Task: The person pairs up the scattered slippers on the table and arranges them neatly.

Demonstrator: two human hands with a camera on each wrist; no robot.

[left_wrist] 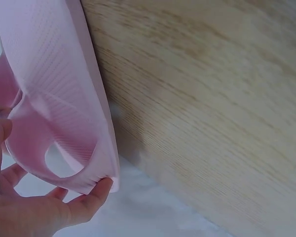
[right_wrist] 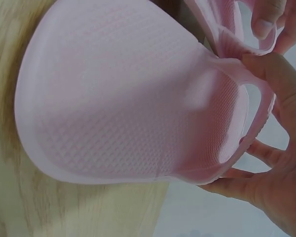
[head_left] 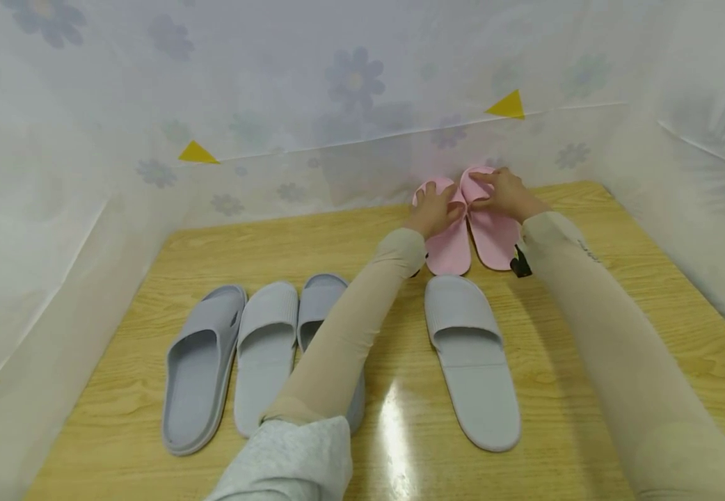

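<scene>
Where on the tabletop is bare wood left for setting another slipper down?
Bare wood lies left of the pink slippers, behind the three grey slippers, and right of the lone grey slipper. It is crowded at the far wall, where left hand and right hand grip the pink pair.

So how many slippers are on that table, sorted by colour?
Pink slippers: 2, side by side at the far edge, the left pink slipper held by the left hand and the right pink slipper by the right hand.
Grey slippers: 4, three in the grey row on the left and a lone grey slipper.
Total: 6 slippers.
</scene>
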